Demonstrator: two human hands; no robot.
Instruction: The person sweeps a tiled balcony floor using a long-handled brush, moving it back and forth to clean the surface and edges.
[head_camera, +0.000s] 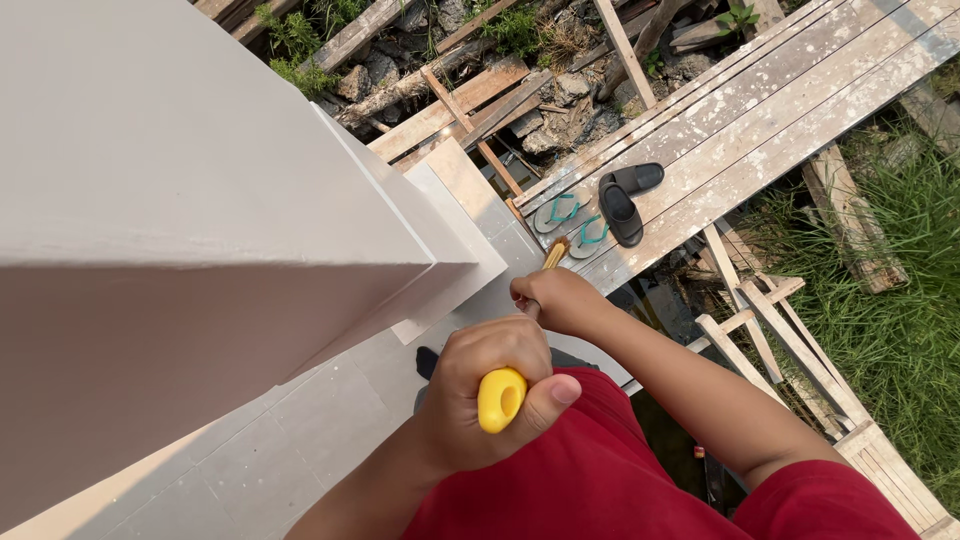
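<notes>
Left hand (480, 395) is closed around a yellow handle (501, 398), right hand (555, 298) grips a wooden brush (555, 252) near the wall (200, 200) corner, where no fresh paint shows yet.

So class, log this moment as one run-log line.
left hand: grips yellow handle | right hand: holds wooden handle | beside: pale wall | below: sandals on planks

Head view, steeply down, seemingly high

The person wore a plain red short-sleeved cotton shirt (600, 470), filling the lower right of the frame. Both forearms were bare, with no watch or gloves.
</notes>
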